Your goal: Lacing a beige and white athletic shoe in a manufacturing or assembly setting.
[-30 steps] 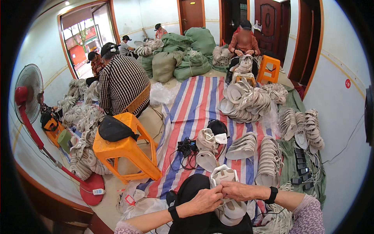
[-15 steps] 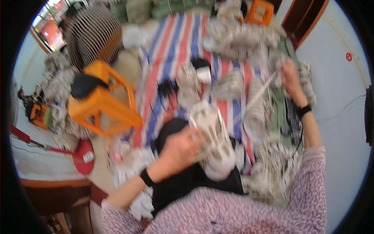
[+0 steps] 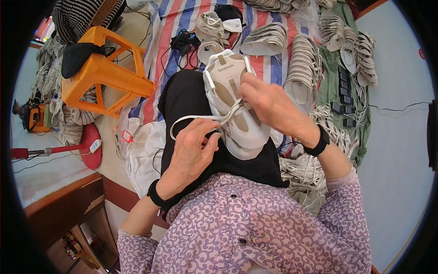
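Observation:
A cream shoe upper with beige mesh panels lies across my black-covered lap, its rounded toe toward me. A flat white shoelace crosses over its middle and loops out to the left. My left hand is beside the toe with its fingers curled on the lace; the loop runs behind the fingers. On the upper's right side, my right hand is closed, thumb and fingertips pinching the lace where it crosses. Exactly where the lace ends run is partly hidden by my hands.
An orange plastic stool with a black pad stands left. Stacked shoe uppers lie on the striped sheet ahead. Bundled white laces sit right of my lap. A red round base stands at far left.
My right hand has come down from far out at the right, where it was pulling the lace taut, to the upper. My left hand has moved slightly, and the view has tilted downward.

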Tool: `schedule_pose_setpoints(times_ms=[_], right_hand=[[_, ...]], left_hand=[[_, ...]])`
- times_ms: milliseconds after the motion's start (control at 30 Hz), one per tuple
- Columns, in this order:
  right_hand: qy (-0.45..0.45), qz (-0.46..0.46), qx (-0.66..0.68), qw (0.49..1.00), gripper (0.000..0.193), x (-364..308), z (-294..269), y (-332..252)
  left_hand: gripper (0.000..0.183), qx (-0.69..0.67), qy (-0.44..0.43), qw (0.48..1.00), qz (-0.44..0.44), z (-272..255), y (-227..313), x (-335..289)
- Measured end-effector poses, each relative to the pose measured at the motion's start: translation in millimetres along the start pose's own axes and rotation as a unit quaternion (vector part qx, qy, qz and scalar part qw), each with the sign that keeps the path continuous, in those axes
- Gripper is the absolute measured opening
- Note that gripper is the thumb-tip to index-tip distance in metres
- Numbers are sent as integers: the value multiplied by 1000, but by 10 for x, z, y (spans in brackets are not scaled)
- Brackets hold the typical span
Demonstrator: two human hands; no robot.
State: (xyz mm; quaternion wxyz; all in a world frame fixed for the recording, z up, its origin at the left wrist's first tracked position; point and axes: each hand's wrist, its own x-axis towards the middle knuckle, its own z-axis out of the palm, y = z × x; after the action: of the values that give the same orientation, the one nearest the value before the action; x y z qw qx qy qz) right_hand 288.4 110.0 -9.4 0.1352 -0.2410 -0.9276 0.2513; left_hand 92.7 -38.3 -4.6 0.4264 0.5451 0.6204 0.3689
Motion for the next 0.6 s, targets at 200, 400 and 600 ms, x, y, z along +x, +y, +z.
schedule_pose_setpoints(times_ms=[200,400,600], right_hand=[[198,124,-15,972,14,-53,-458,832],[93,256,616,739,11,-91,-485,1010],[136,253,751,594,12,-109,-484,1124]], left_hand=[[25,15,-4,999,-38,55,-144,62],[48,-140,-91,953,-252,-96,-126,199],[32,-240,-133,929,-247,-233,-36,299]])
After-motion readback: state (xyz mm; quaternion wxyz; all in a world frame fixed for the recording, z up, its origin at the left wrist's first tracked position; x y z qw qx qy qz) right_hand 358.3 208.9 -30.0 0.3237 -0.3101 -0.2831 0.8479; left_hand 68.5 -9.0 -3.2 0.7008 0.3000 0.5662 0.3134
